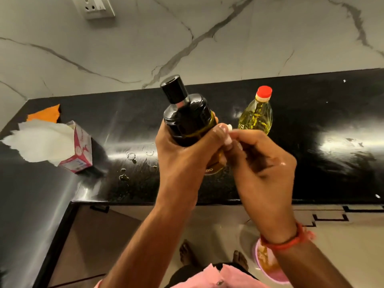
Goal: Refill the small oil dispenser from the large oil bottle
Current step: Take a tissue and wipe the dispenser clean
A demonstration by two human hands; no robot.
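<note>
My left hand (182, 154) is wrapped around a dark glass oil dispenser (188, 119) with a black cap (173, 89). It is held tilted above the black counter (311, 163), with the cap pointing away from me. My right hand (261, 163) is at the dispenser's right side, its fingertips pinched on a small white bit (229, 127) against the bottle. I cannot tell what that bit is. Behind my right hand a clear bottle of yellow oil (256, 117) stands upright on the counter, and its red cap (264, 92) is on.
A pink tissue box (80, 150) with white paper pulled out sits at the left, with an orange cloth (46, 114) behind it. Small oil drops (131, 157) lie on the counter left of my hands. A pink bowl (268, 265) is on the floor by my feet.
</note>
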